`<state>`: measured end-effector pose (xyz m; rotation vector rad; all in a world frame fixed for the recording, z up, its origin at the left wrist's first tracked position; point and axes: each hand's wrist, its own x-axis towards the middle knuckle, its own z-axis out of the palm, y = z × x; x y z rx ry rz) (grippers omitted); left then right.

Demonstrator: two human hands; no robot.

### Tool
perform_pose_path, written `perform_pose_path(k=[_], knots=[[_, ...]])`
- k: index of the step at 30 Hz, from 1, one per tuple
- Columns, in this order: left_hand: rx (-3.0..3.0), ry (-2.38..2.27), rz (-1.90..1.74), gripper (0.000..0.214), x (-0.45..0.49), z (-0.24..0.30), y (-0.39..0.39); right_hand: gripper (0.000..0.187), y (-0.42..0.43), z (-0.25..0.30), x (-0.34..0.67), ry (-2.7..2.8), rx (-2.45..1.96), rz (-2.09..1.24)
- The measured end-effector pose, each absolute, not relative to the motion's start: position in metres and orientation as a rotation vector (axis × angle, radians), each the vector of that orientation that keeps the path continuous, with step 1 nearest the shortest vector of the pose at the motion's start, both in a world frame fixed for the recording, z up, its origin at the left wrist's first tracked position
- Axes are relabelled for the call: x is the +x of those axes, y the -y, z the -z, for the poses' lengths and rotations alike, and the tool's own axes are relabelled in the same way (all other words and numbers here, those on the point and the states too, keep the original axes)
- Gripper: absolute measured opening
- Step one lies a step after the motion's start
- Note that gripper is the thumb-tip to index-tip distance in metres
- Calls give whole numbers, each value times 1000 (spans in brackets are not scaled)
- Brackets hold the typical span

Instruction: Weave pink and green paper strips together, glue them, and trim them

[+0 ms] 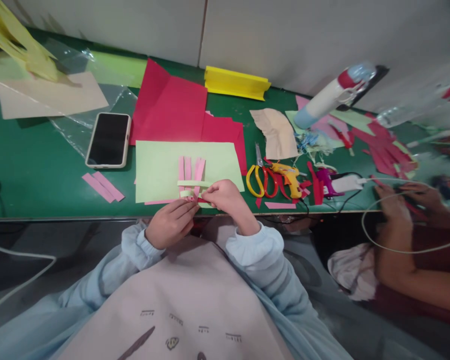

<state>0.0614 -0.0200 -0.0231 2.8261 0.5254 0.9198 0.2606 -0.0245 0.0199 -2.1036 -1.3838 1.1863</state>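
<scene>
Pink paper strips (188,170) stand upright side by side over a light green paper sheet (155,165). A pale green paper strip (192,184) crosses them, and a second one sits lower, near my fingers. My left hand (173,220) presses its closed fingertips on the lower ends of the strips, at the table's front edge. From the other side my right hand (224,196) pinches the end of the lower pale green strip. The fingers partly hide where the strips cross.
Left lie a phone (109,140) and loose pink strips (103,186). Behind is red paper (168,107). To the right are scissors (261,175), a yellow glue gun (288,177), a purple glue gun (327,183) and a bottle (328,100). A co-worker's hands (393,200) are at far right.
</scene>
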Motion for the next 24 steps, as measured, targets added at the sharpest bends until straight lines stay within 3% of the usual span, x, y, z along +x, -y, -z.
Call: perform_pose_path(k=[24], knots=[[2828,-556,-1012,37,64,21,22,8,31,-54,331,1416,-2348,-1278]])
